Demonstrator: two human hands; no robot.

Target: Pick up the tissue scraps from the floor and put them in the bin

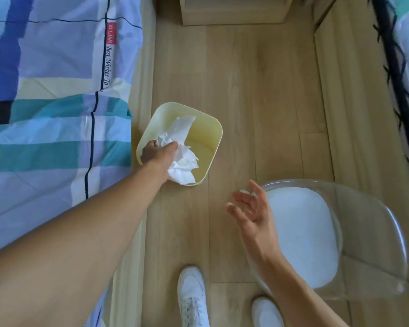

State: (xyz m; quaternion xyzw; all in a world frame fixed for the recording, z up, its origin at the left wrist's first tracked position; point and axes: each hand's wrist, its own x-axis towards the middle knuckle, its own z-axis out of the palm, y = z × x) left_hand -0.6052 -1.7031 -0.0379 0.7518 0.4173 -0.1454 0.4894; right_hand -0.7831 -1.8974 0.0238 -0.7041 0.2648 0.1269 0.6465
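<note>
A pale yellow bin (216, 133) stands on the wooden floor beside the bed. My left hand (158, 153) reaches over the bin's near left rim and is closed on a bunch of white tissue scraps (183, 159), which hang over the bin's opening; one long strip rises toward the far rim. My right hand (252, 206) hovers palm-up to the right of the bin, fingers spread, with nothing in it. I see no other scraps on the visible floor.
A bed with a blue, teal and white checked cover (52, 114) fills the left side. A clear chair with a white seat pad (302, 234) stands at the lower right. My white shoes (191, 296) are at the bottom. A wooden cabinet (232, 10) is ahead.
</note>
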